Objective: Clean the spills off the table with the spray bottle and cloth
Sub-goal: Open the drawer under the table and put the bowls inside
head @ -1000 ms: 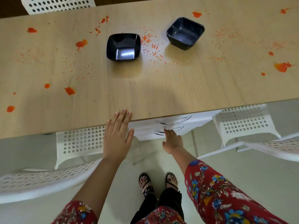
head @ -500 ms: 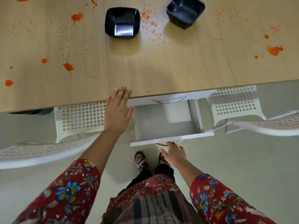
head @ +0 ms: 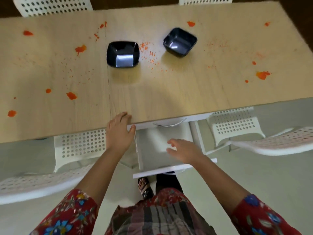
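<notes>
Left hand lies on near edge of table, fingers straight, gripping nothing. Right hand hovers over pulled-out white drawer under the tabletop, fingers spread and loose, slightly blurred, nothing held. Orange spills dot tabletop both sides; fine specks between left black bowl and right black bowl. White perforated chair just left of drawer

The pale wood-grain worktop is spattered with orange spills and bears two glossy black bowls, while the chairs are white with a grid of round holes, the drawer white, and the sleeves red with blue flowers.
</notes>
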